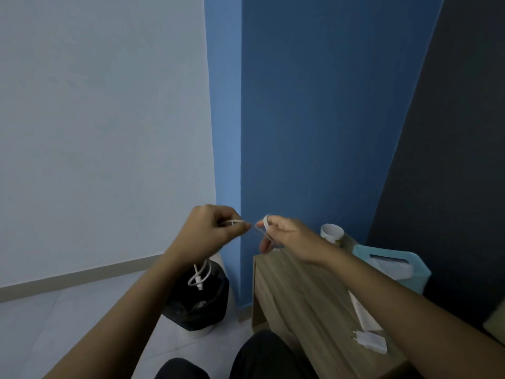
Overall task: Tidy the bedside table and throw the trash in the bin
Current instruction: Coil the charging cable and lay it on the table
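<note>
Left hand (210, 231) pinches white cable (199, 277), right hand (287, 236) grips its loops, above worktop's (295, 296) 11 o'clock corner. Bin (196, 305) at worktop's 9 o'clock. Cup (332, 231), blue pack (410, 269), charger (369, 343) on worktop: tidying likely midway.

The white cable (266, 223) blurs around the right hand (289, 236) (loops uncountable), whose forearm covers part of the bedside table (287, 296).

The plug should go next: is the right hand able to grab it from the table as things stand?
Probably not yet. The right hand grips the cable, which the left hand also pinches. The plug itself lies uncovered on the table, below the right forearm.
</note>
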